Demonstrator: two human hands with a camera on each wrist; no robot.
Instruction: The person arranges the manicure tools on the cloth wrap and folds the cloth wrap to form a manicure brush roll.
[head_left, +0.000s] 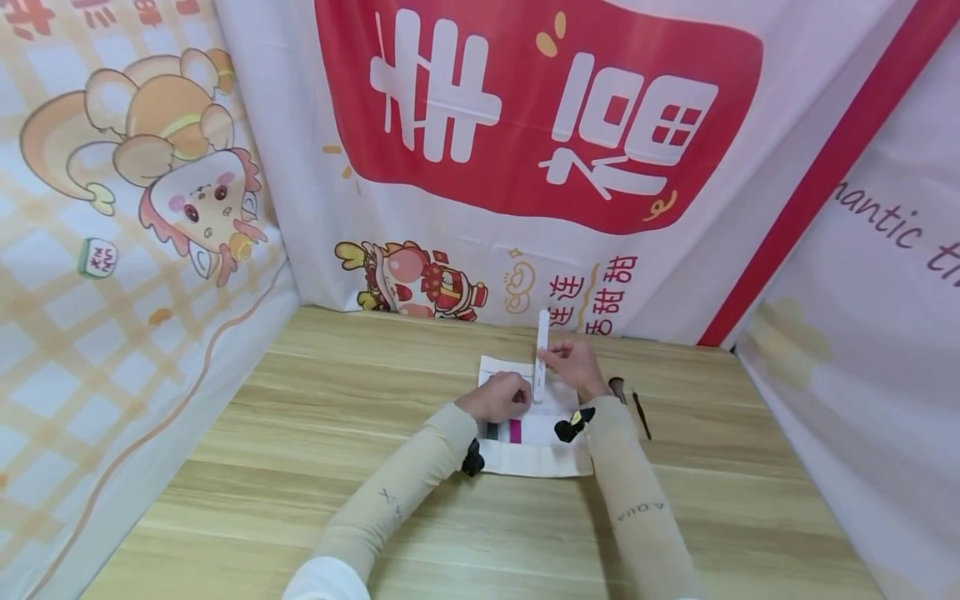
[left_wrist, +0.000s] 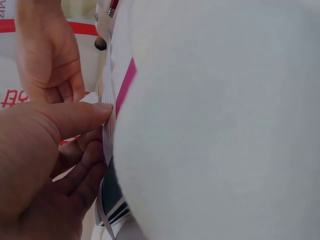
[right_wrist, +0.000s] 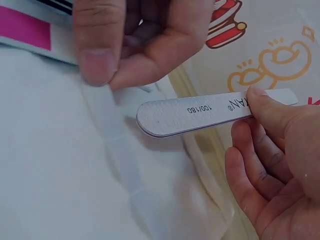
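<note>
A white nail file (right_wrist: 175, 116) marked 100/180 is pinched between thumb and fingers of my right hand (head_left: 576, 367), its rounded end pointing at the left hand in the right wrist view. Below it a white cloth tool roll (head_left: 536, 460) lies unfolded on the table, with a stitched strip of loops (right_wrist: 122, 150) across it. My left hand (head_left: 498, 397) pinches this strip with thumb and fingers. Tucked in the roll are a magenta flat piece (head_left: 515, 431) and a dark one (head_left: 492, 431). Cloth covers most of the left wrist view.
Right of the roll, a dark brush (head_left: 617, 388) and a thin dark tool (head_left: 642, 416) lie on the wooden table (head_left: 300, 467). Printed cloth hangings (head_left: 540, 117) stand at the back and both sides.
</note>
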